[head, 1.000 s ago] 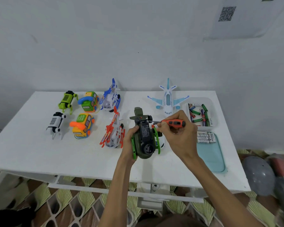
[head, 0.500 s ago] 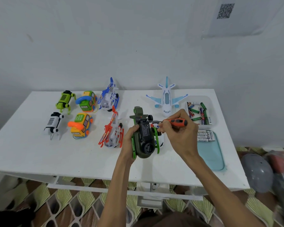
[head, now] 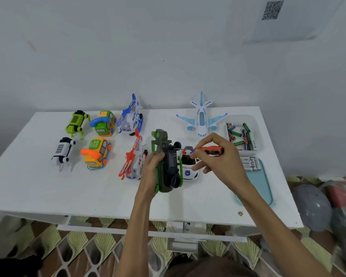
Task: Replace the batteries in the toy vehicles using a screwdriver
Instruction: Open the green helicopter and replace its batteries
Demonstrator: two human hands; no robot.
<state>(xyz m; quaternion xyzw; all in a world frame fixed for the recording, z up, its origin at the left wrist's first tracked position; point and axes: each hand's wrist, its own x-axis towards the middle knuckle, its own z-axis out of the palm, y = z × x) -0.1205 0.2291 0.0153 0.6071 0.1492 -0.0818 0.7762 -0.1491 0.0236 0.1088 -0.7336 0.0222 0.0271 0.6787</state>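
Gripping the green toy vehicle [head: 166, 170] in the left hand [head: 150, 173] near the table's [head: 48, 192] front edge, pinching the screwdriver [head: 209, 150] in the right hand [head: 221, 163], seemingly working the cover screw; next: square, steady turns.

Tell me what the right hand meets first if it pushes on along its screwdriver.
The screwdriver in the right hand would first meet the dark green toy, on its black underside, though depth is unclear.

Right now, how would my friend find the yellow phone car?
Find the white table; toys stand in two rows on its left half. In the nearer row, the yellow phone car sits between a white robot dog and a red helicopter. Only it carries an orange handset; the green car behind has a blue one.
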